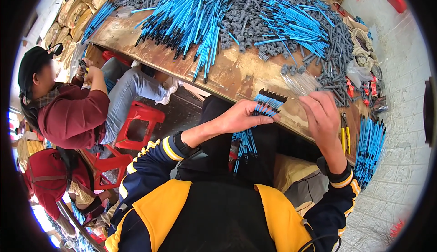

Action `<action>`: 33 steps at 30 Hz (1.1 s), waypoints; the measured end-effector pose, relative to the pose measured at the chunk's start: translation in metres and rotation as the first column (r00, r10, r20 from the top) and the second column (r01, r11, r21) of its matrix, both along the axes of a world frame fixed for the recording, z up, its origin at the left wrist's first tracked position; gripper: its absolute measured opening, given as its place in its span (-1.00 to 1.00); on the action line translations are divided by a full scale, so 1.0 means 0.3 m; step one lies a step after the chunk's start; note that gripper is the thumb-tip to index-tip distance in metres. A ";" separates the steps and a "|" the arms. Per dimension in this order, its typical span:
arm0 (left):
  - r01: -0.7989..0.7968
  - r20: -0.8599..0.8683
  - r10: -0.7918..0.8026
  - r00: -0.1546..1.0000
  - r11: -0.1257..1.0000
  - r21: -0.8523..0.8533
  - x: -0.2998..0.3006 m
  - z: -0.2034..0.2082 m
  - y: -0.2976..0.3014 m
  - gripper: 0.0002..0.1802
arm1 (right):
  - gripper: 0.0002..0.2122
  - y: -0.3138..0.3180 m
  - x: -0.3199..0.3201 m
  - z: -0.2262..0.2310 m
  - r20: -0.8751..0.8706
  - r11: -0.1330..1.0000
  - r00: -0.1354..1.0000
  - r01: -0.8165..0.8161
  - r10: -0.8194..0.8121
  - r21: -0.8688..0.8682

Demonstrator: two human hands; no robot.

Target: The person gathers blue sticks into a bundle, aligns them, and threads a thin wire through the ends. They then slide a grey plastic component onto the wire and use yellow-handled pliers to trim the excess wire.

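Note:
My left hand (246,115) is closed around a bundle of thin blue rods with black tips (270,101). The tips fan out above my thumb, and the lower ends of the rods hang below the hand, over my lap. To the right, my right hand (322,115) is raised over the table's front edge with its fingers curled together. Whatever its fingertips pinch, if anything, is too small to make out. Just beyond those fingertips lie several thin clear strips (300,83) on the wooden table (248,72).
Piles of blue rods (186,17) and grey plastic fittings (248,11) cover the table's far part. Yellow-handled pliers (345,133) and another rod stack (369,149) are at right, near a white brick wall (400,115). A person in maroon (75,111) sits at left beside a red stool (141,120).

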State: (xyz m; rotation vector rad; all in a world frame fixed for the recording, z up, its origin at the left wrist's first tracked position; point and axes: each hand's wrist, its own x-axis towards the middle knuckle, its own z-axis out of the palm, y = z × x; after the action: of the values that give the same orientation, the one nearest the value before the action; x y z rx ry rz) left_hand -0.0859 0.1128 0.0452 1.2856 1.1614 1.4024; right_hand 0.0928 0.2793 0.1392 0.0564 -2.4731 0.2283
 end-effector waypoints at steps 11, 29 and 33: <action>0.033 -0.056 -0.032 0.998 0.999 0.008 0.006 0.021 0.001 -0.76 | -0.69 -0.024 -0.036 0.004 0.005 0.987 0.999 -0.037 0.037 0.154; 0.001 0.269 -0.010 0.963 0.999 0.035 0.175 0.598 -0.266 -0.65 | -0.36 -0.267 -0.049 -0.064 0.001 0.057 0.962 -0.015 0.275 -0.998; -0.115 0.315 0.078 0.946 0.988 0.100 0.095 0.637 -0.192 -0.63 | -0.16 -0.372 -0.051 -0.175 -0.388 -0.543 0.773 -0.067 0.502 -0.837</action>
State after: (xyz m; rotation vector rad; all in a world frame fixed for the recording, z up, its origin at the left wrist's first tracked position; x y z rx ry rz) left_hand -0.0575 0.0552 0.2363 1.0493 0.9487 1.6979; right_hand 0.0775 0.1678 0.0868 0.0772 -1.2364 2.8559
